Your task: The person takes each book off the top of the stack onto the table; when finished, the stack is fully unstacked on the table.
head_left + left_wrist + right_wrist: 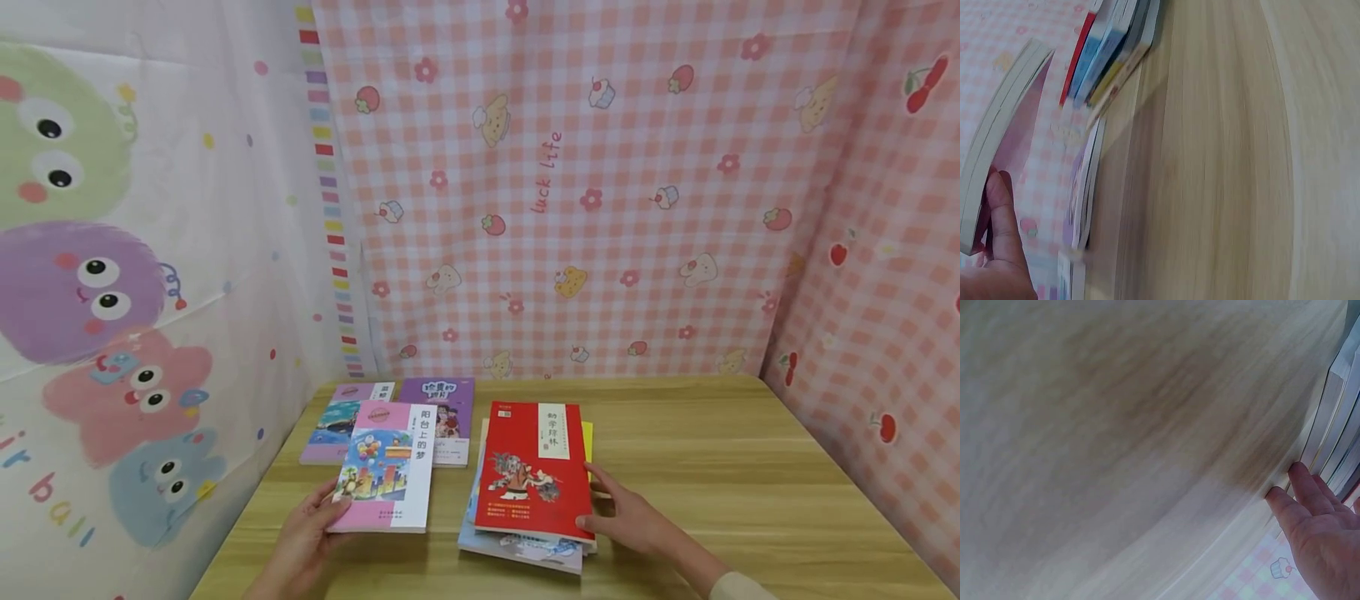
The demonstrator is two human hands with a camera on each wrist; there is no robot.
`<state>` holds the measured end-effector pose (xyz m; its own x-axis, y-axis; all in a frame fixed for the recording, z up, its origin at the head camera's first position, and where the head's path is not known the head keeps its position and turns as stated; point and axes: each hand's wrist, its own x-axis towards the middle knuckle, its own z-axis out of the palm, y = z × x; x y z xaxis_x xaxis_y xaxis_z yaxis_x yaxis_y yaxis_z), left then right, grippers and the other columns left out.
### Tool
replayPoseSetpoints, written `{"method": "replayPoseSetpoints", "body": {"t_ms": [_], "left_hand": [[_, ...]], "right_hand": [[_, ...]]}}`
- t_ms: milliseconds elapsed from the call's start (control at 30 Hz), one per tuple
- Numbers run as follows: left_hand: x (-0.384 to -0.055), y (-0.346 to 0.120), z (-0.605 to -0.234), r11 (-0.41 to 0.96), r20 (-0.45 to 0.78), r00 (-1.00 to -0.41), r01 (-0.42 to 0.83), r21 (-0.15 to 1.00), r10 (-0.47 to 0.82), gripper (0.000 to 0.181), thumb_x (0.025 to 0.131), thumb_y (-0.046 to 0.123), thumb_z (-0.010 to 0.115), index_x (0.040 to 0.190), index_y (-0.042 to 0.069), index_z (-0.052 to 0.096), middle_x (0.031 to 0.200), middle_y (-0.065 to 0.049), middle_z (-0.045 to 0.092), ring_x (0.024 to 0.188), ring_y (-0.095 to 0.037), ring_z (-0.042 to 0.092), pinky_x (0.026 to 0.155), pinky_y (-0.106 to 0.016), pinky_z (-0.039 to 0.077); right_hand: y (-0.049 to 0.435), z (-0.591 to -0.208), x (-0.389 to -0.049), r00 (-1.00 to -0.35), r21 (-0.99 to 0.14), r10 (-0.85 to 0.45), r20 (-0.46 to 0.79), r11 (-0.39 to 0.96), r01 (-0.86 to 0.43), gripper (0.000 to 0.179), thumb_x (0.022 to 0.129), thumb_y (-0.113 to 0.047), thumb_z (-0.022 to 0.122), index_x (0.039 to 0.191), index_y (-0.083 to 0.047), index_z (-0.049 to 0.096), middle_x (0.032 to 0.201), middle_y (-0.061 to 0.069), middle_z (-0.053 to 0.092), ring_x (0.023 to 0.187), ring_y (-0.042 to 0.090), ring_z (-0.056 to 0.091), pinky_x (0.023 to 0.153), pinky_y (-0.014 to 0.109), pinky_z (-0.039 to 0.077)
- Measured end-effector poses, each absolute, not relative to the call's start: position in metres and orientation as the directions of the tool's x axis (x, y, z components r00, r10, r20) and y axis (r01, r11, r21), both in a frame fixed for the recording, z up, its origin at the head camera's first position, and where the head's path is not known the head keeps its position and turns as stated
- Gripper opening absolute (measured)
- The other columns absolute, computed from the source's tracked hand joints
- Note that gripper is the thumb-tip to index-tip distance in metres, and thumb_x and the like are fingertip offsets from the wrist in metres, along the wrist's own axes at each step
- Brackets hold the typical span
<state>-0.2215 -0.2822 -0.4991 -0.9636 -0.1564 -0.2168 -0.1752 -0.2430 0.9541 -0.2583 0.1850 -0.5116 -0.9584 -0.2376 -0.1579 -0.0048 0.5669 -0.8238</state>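
Note:
My left hand [303,529] holds a paperback book [386,467] with a pink-and-white cover and a city picture. The thumb is on its cover and the fingers reach beneath. In the left wrist view the book [999,134] is raised off the table at a tilt. My right hand [633,521] rests against the right side of a book stack, thumb at the lower right of the red book [525,475] on top. Straight fingers [1310,490] touch the stack's side in the right wrist view. A pale blue book [525,552] sticks out below the red one.
Behind the held book, a purple book [461,417] and a pink-and-white book with a blue picture [337,425] lie on the wooden table [720,467]. A pink checked cloth [592,275] hangs behind it; another cloth [247,250] with cartoon faces hangs at the left.

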Motion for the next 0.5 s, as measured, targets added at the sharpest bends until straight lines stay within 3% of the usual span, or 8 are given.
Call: {"method": "replayPoseSetpoints", "body": {"t_ms": [267, 500], "left_hand": [[-0.214, -0.323, -0.499, -0.235, -0.283, -0.948, -0.244, 0.941, -0.148, 0.072, 0.102, 0.01, 0.055, 0.157, -0.001, 0.01, 0.099, 0.005, 0.066, 0.089, -0.014, 0.068, 0.082, -0.035, 0.058], [-0.207, -0.363, -0.503, -0.203, -0.35, -0.927, -0.32, 0.925, -0.132, 0.079, 0.102, 0.014, 0.057, 0.155, -0.004, 0.002, 0.095, 0.0, 0.065, 0.088, -0.016, 0.067, 0.082, -0.037, 0.058]], "right_hand": [[0.185, -0.511, -0.258, -0.958, -0.82, -0.239, -0.159, 0.573, -0.007, 0.098, 0.079, -0.04, 0.082, 0.156, -0.014, 0.028, 0.141, 0.017, 0.049, 0.122, 0.035, 0.052, 0.093, 0.055, 0.05], [0.183, -0.509, -0.256, -0.955, -0.826, -0.25, -0.158, 0.563, -0.011, 0.1, 0.078, -0.038, 0.083, 0.156, -0.012, 0.027, 0.142, 0.017, 0.048, 0.123, 0.035, 0.051, 0.091, 0.052, 0.053]]}}
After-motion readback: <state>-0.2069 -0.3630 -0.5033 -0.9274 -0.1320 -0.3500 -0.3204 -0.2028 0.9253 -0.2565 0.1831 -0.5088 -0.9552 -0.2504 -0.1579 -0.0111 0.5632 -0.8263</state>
